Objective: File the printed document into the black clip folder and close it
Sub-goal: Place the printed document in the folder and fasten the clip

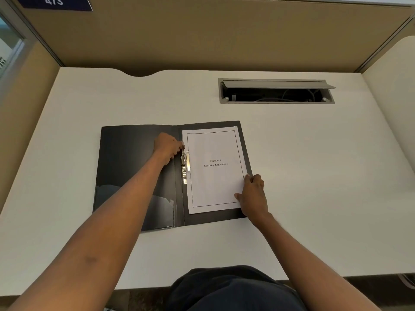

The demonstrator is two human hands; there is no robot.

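Observation:
The black clip folder (130, 158) lies open flat in the middle of the white desk. The printed document (214, 182), a white page headed "Chapter 6 Learning Experience", rests on the folder's right half. A metal clip (185, 167) runs along the spine at the page's left edge. My left hand (168, 147) is over the spine with its fingertips pinched on the top end of the clip. My right hand (252, 195) rests on the page's lower right corner, thumb on the paper, fingers at its right edge.
The white desk (314, 176) is walled by beige partitions at the back and both sides. An open grey cable tray (276, 92) is sunk into the desk at the back right. A clear pocket (164, 212) sits inside the folder's left cover.

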